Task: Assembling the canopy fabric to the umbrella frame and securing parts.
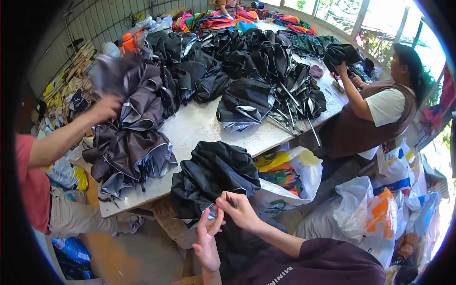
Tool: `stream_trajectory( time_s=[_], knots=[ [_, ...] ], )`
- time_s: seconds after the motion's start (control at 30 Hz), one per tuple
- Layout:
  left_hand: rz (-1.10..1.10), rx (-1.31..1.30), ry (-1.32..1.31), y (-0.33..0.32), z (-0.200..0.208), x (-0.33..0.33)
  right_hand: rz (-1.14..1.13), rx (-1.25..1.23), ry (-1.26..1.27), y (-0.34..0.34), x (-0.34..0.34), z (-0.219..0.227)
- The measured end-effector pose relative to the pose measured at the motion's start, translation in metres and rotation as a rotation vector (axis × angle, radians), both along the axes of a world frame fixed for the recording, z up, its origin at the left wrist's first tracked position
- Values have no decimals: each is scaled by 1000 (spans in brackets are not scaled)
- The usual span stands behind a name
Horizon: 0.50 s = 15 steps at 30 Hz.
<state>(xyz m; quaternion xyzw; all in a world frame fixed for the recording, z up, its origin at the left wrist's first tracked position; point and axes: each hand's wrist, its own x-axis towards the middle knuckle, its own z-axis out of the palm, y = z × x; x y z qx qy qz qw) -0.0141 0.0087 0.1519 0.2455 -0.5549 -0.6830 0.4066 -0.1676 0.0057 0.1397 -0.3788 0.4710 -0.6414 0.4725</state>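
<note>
In front of me, a black folding umbrella (216, 168) with silvery lining is bunched up at the table's near edge. My right hand (243, 213) is closed, with a small dark pointed tool (231, 201) sticking out between its fingers; its exact kind is too small to tell. Close beside it, just below the umbrella's near edge, my left hand (207, 244) has its palm turned up and its fingers stretched out. The fingertips of both hands meet or nearly meet. Whether something thin, such as a thread, lies between them I cannot make out.
A white table (194, 124) bears many bunched black umbrellas (247, 102) and a brown pile (135, 137). One person (40, 185) works at the left, another (384, 109) at the right. A white bag of colourful cloth (304, 178) and plastic bags (354, 204) stand to my right.
</note>
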Motion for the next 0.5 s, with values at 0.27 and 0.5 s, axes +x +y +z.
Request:
stream_trajectory(
  time_s=[0.27, 0.5],
  knots=[
    [195, 69, 93, 9, -8, -7, -25, -91, 268, 6, 16, 37],
    [79, -19, 30, 11, 1, -5, 13, -14, 89, 2, 2, 14]
  ],
)
